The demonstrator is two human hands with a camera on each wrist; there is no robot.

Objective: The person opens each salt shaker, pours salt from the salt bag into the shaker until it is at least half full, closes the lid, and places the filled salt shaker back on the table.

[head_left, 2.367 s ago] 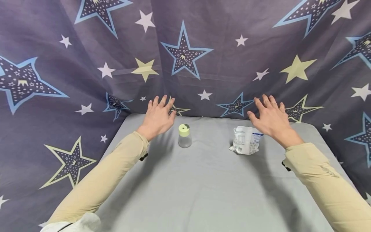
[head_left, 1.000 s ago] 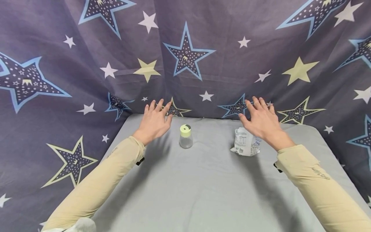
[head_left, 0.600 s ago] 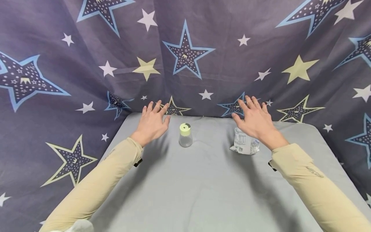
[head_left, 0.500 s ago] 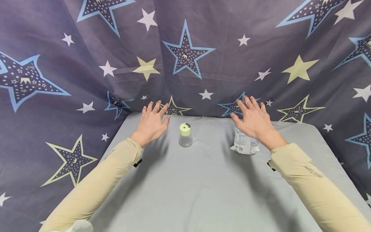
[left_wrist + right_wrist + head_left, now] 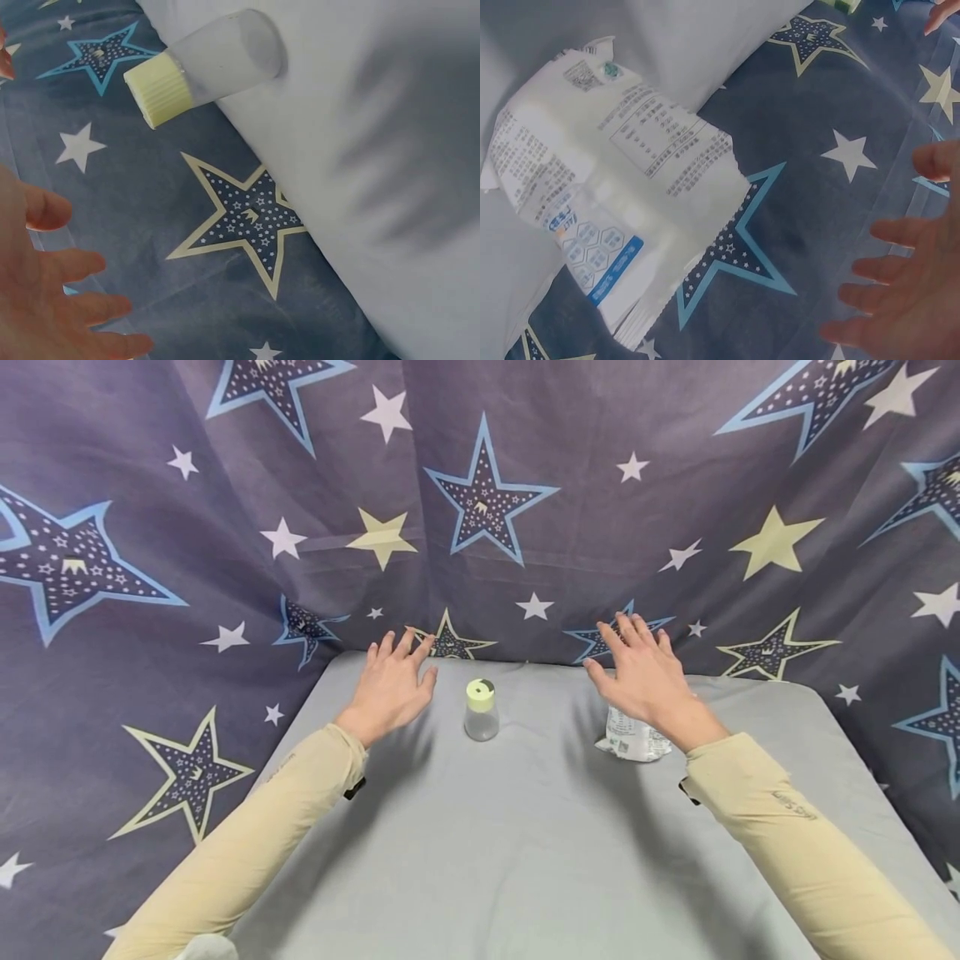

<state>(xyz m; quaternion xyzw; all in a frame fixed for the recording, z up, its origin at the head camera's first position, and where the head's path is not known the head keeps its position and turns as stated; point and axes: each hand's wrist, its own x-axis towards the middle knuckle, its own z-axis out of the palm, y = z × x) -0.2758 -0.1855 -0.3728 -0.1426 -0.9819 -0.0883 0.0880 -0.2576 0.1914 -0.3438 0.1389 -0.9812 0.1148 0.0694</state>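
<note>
A small clear bottle (image 5: 481,722) with a pale yellow-green lid (image 5: 160,88) stands upright on the grey surface. To its left my left hand (image 5: 390,687) hovers with spread fingers, holding nothing. My right hand (image 5: 641,677) is held over a white printed packet (image 5: 632,739), apart from it as the right wrist view shows, and its fingers are spread too. In the head view that hand hides the packet's upper part. The right wrist view shows the packet (image 5: 622,172) with its small print, a blue stripe and a crimped edge.
A grey cloth-covered table (image 5: 487,852) carries the bottle and packet. Behind it and at both sides hangs a dark curtain (image 5: 570,510) printed with stars. Shadows of both arms fall on the cloth.
My right hand has moved leftward and now covers more of the packet. My left hand has drifted slightly left and down. The bottle and packet stay in place.
</note>
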